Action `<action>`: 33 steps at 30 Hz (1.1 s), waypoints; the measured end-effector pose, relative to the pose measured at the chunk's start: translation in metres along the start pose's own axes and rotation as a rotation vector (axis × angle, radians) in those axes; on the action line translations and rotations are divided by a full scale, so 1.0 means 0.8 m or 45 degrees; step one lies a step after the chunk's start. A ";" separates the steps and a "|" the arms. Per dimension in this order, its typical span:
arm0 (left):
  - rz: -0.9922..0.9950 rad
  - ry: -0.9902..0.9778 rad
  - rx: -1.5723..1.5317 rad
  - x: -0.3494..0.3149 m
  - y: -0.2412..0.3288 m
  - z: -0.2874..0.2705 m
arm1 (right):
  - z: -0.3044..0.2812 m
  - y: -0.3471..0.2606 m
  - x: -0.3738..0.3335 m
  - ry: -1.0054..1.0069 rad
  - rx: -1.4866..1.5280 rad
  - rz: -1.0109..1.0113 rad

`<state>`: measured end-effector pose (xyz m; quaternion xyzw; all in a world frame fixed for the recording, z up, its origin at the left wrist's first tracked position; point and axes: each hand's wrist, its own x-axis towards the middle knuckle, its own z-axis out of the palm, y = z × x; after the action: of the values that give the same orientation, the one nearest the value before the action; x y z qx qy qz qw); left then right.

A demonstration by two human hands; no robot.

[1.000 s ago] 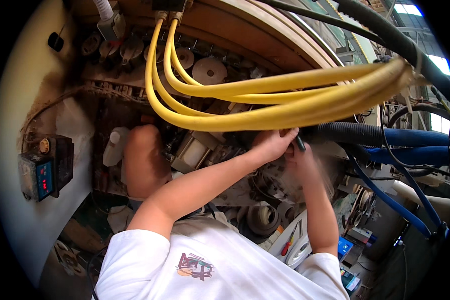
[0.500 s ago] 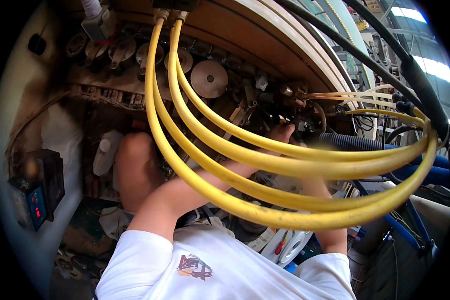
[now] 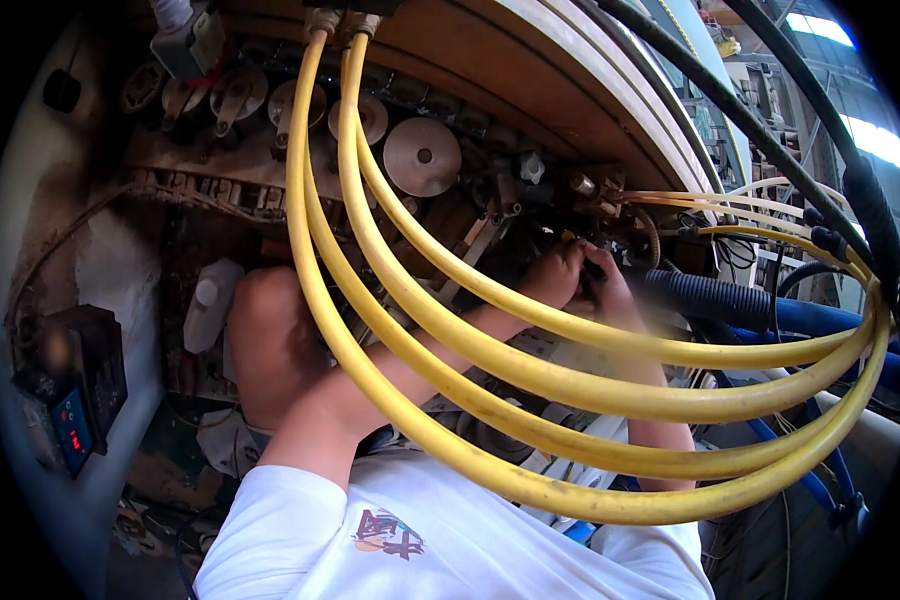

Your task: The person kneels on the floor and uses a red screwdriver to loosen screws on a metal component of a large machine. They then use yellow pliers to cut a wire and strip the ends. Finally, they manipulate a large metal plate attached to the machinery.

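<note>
Both my hands are close together inside the machine, beyond the yellow hoses (image 3: 530, 385). My left hand (image 3: 555, 272) is closed, its fingertips by a small yellowish part (image 3: 568, 237); what it grips is hidden. Beside it, my right hand (image 3: 608, 275) curls its fingers about something dark that I cannot make out. The hoses loop in front of both forearms and cover parts of them. A metal fitting block (image 3: 582, 186) with thin pale tubes sits just above the hands, and a black corrugated hose (image 3: 705, 292) runs off to the right.
Several dusty round wheels (image 3: 422, 157) line the machine's upper part. At the left are a white plastic container (image 3: 211, 302) by my bent knee and a black box with a lit display (image 3: 73, 430). Thick black cables (image 3: 730, 120) cross the upper right; blue pipes (image 3: 820, 318) lie at the right.
The yellow hoses hang lower across the view. My right hand, mostly hidden before, now shows beside the left, its fingers curled. My left hand is slightly lower in the picture.
</note>
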<state>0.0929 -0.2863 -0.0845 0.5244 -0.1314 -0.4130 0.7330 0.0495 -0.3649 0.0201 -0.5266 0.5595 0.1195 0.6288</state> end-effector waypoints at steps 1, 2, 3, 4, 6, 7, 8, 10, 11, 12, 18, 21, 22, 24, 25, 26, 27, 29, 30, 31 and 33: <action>-0.061 -0.029 -0.072 0.002 0.002 -0.002 | -0.003 -0.005 0.000 -0.030 0.086 0.098; -0.123 -0.066 -0.148 0.003 0.001 -0.001 | -0.007 -0.008 -0.003 -0.051 0.174 0.196; -0.114 -0.084 -0.156 0.004 0.000 0.000 | -0.009 -0.007 -0.001 -0.057 0.214 0.187; -0.106 -0.102 -0.163 0.005 -0.001 -0.001 | -0.012 -0.003 0.002 -0.064 0.255 0.177; -0.026 -0.064 -0.155 0.011 -0.015 0.002 | -0.011 0.003 0.009 -0.109 0.369 0.162; 0.039 -0.015 -0.142 0.014 -0.022 0.003 | -0.009 0.003 0.009 -0.112 0.391 0.158; 0.096 0.025 -0.130 0.013 -0.020 0.005 | -0.009 0.004 0.008 -0.107 0.420 0.157; 0.055 -0.024 -0.172 0.010 -0.017 0.007 | -0.016 0.011 0.010 -0.125 0.479 0.137; 0.037 -0.040 -0.192 0.010 -0.017 0.005 | -0.016 0.011 0.010 -0.138 0.476 0.127; 0.028 -0.046 -0.186 0.011 -0.017 0.004 | -0.015 0.010 0.009 -0.149 0.473 0.116; -0.066 -0.132 -0.149 0.018 -0.027 0.003 | -0.013 0.019 0.012 -0.033 0.487 0.085; -0.120 -0.190 -0.198 0.021 -0.033 0.003 | -0.026 0.019 0.017 -0.159 0.467 0.163; -0.115 -0.181 -0.202 0.020 -0.034 0.003 | -0.030 0.018 0.017 -0.214 0.484 0.213; -0.123 -0.184 -0.159 0.020 -0.033 0.002 | -0.020 0.015 0.011 -0.191 0.504 0.210; -0.135 -0.196 -0.111 0.021 -0.032 0.001 | -0.010 0.017 0.005 -0.115 0.509 0.155; -0.150 -0.211 -0.064 0.019 -0.031 0.000 | -0.010 0.020 0.003 -0.104 0.522 0.146; -0.159 -0.208 -0.062 0.018 -0.030 0.001 | -0.010 0.022 0.001 -0.095 0.534 0.133; -0.176 -0.202 -0.056 0.016 -0.030 0.003 | -0.028 0.031 0.011 -0.218 0.571 0.194; -0.193 -0.180 -0.124 0.015 -0.032 0.006 | -0.032 0.035 0.016 -0.214 0.581 0.179; -0.211 -0.159 -0.193 0.014 -0.034 0.008 | -0.034 0.040 0.021 -0.210 0.591 0.164; -0.224 -0.137 -0.245 0.015 -0.041 0.009 | -0.028 0.041 0.024 -0.121 0.530 0.093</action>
<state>0.0806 -0.3040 -0.1130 0.4381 -0.0839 -0.5140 0.7327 0.0193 -0.3774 -0.0087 -0.3585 0.5606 0.0489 0.7449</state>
